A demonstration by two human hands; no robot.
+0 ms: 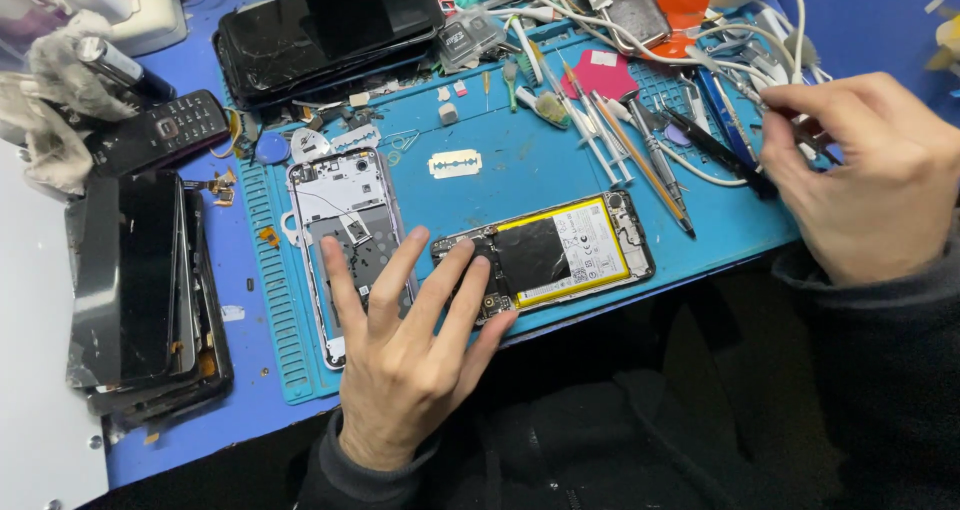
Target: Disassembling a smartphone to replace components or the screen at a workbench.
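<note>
An opened phone with a black-and-yellow battery lies on the blue work mat. My left hand rests flat, fingers spread, with fingertips on the phone's left end and over a white phone frame beside it. My right hand is at the mat's right edge, fingers closed around thin dark tools lying there; exactly which one it grips is hidden.
A razor blade lies mid-mat. Tweezers, picks and brushes crowd the back right. A stack of cracked screens sits left, a keypad phone above it, a large dark screen at the back, white cables.
</note>
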